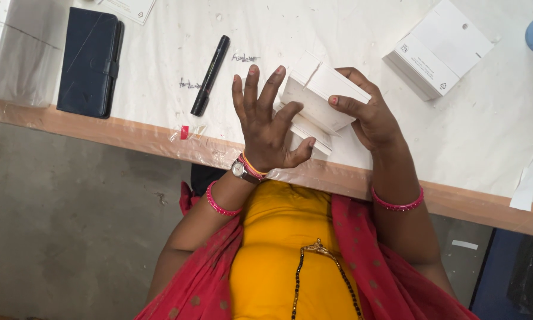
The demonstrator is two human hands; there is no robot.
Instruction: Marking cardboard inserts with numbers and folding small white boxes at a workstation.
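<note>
1. Holding the small white box (320, 98) above the tabletop (314, 35), your right hand (370, 115) has its grip pinched on the box's right side, fingers over the upper edge and one finger across the near face.
2. Your left hand (269, 121) is just beside the box on its left, fingers spread and lifted, palm turned toward the box; the thumb points to the lower part of the box, but you cannot tell from this view whether it touches.
3. The box sits tilted between your two hands, near the front edge of the tabletop, with a second flat white piece (308, 133) right under it.
4. A black marker pen (210, 74) lies to the left of your left hand, well apart from the box, with some handwriting on the surface beside it.
5. Farther left rests a dark blue wallet-style case (88, 59), near the tabletop edge.
6. Another white box (438, 47) lies to the upper right, apart from your right hand.
7. A small red and clear scrap (186, 131) sits on the front edge, left of your left wrist.
8. Nothing lies between your hands and the box.
</note>
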